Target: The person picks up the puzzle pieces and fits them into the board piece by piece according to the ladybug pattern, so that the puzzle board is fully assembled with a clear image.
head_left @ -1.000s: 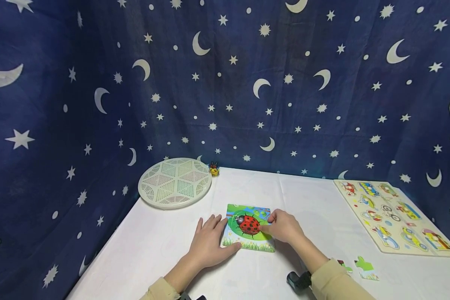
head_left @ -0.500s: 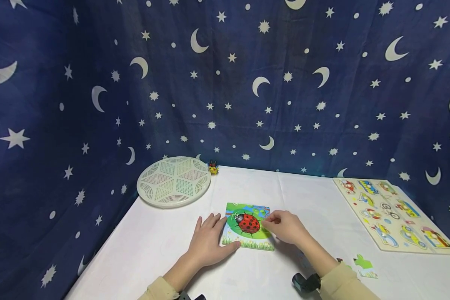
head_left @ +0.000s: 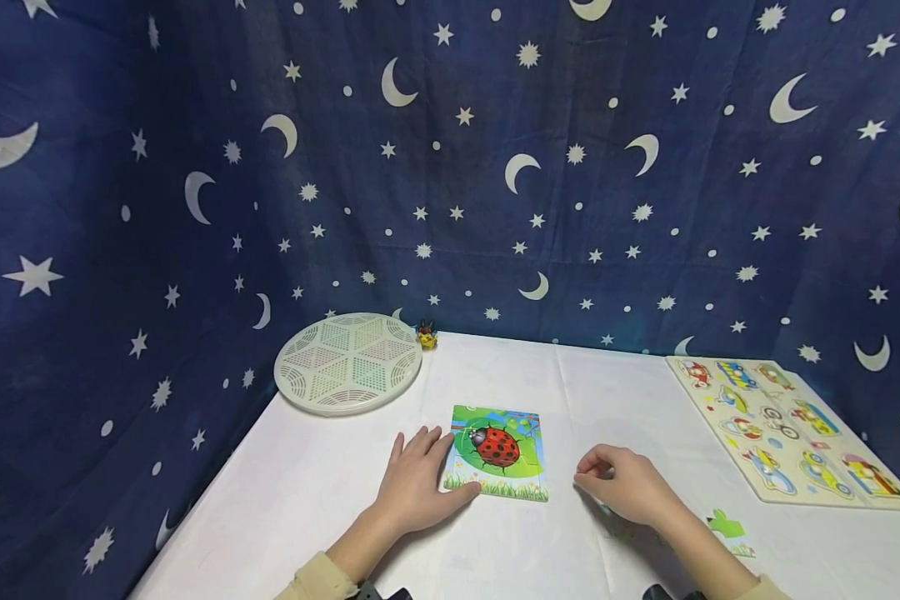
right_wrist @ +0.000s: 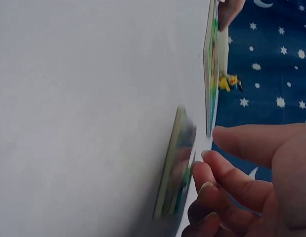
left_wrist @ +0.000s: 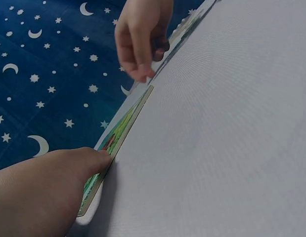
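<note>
Left grip (head_left: 420, 487) touching puzzle (head_left: 497, 454); printed ladybug (head_left: 497, 447) faces left, long axis crosswise

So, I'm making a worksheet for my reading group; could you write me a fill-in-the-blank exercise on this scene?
1. The ladybug on the square puzzle has a ____ back with black spots.
2. In the head view, the hand touching the puzzle is the person's ____ one.
3. In the head view, the small toy figure stands just to the ____ of the round perforated board.
4. The background color of the star-printed curtain is dark ____.

Missing words: red; left; right; blue.
</note>
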